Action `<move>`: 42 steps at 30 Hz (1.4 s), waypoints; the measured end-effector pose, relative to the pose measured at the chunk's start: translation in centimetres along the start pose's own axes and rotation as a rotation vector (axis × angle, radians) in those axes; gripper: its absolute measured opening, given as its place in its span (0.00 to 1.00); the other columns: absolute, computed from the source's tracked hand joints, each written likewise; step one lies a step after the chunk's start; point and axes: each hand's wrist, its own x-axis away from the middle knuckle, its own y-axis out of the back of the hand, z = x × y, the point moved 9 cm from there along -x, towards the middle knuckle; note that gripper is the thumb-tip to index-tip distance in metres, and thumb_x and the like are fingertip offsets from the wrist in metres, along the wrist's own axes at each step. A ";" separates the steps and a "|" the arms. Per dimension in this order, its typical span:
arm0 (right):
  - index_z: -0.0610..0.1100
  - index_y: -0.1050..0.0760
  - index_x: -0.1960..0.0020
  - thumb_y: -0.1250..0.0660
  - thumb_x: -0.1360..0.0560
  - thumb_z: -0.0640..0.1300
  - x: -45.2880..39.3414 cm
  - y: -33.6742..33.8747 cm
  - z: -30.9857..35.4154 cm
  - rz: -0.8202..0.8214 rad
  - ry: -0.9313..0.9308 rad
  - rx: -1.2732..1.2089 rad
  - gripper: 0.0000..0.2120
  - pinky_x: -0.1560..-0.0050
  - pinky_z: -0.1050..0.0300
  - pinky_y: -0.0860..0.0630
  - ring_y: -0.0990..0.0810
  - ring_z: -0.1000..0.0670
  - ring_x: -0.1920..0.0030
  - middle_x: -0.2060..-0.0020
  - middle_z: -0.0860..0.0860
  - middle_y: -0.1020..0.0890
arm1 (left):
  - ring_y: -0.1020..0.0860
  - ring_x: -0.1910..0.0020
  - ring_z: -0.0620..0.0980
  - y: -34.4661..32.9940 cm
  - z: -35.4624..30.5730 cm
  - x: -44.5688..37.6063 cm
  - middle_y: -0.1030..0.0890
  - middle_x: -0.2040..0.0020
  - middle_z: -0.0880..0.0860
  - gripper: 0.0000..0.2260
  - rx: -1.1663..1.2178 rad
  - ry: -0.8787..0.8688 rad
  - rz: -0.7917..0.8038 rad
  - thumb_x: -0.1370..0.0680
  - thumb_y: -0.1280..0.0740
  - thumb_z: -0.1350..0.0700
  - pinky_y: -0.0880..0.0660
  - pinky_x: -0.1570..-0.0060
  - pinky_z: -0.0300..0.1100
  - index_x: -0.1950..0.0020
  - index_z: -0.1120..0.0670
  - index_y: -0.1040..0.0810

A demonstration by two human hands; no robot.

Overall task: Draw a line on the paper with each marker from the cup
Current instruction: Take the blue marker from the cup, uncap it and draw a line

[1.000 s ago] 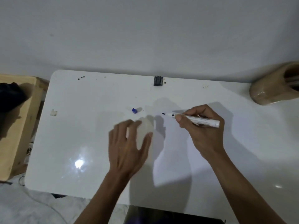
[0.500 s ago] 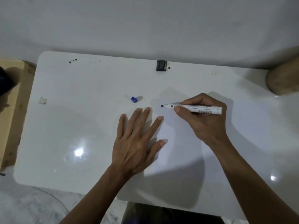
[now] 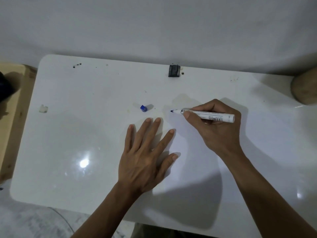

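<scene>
My right hand (image 3: 217, 129) grips a white marker (image 3: 211, 115) with a blue tip. The uncapped tip points left and sits just beyond the fingertips of my left hand. My left hand (image 3: 147, 157) lies flat with its fingers spread, pressing on a white sheet of paper (image 3: 188, 160) that barely stands out from the white table (image 3: 77, 134). The marker's blue cap (image 3: 143, 108) lies on the table, up and left of my left fingertips. The tan cup (image 3: 304, 88) is cut off at the right edge, and its contents are hidden.
A small black clip (image 3: 174, 70) sits at the table's far edge against the wall. A scrap of tape (image 3: 43, 108) lies at the left side. A wooden stand (image 3: 12, 117) with a dark object (image 3: 5, 86) stands left of the table.
My left hand has gone from curled over the paper to flat with spread fingers. The marker stays in my right hand, tip in much the same spot. The view has shifted.
</scene>
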 end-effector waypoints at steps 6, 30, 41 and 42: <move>0.38 0.16 0.56 0.20 0.29 0.39 -0.1 0.0 -0.2 -0.001 0.002 0.025 0.07 0.63 0.62 0.20 0.13 0.51 0.61 0.60 0.49 0.12 | 0.40 0.20 0.60 0.1 -0.1 0.0 0.35 0.21 0.58 0.26 0.010 0.001 -0.015 0.20 0.37 0.38 0.38 0.28 0.68 0.24 0.47 0.32; 0.44 0.18 0.61 0.19 0.31 0.38 0.0 -0.4 -0.1 0.042 -0.022 0.036 0.07 0.65 0.66 0.24 0.15 0.57 0.66 0.66 0.58 0.14 | 0.37 0.21 0.60 0.4 -0.1 0.1 0.33 0.22 0.58 0.26 0.002 -0.004 -0.062 0.20 0.36 0.39 0.37 0.29 0.67 0.25 0.47 0.30; 0.51 0.21 0.62 0.21 0.31 0.33 -1.0 1.5 1.4 -0.013 -0.204 -0.311 0.15 0.64 0.55 0.20 0.13 0.42 0.61 0.61 0.46 0.12 | 0.33 0.23 0.57 1.2 0.3 0.1 0.29 0.24 0.58 0.26 0.175 0.035 -0.086 0.19 0.39 0.38 0.36 0.28 0.65 0.26 0.50 0.27; 0.51 0.21 0.63 0.22 0.31 0.31 -0.9 1.9 2.2 -0.032 -0.209 -0.360 0.16 0.64 0.56 0.21 0.14 0.43 0.60 0.60 0.46 0.13 | 0.30 0.26 0.57 1.9 0.8 0.1 0.26 0.26 0.58 0.26 0.259 0.086 -0.117 0.19 0.39 0.39 0.35 0.28 0.63 0.27 0.53 0.26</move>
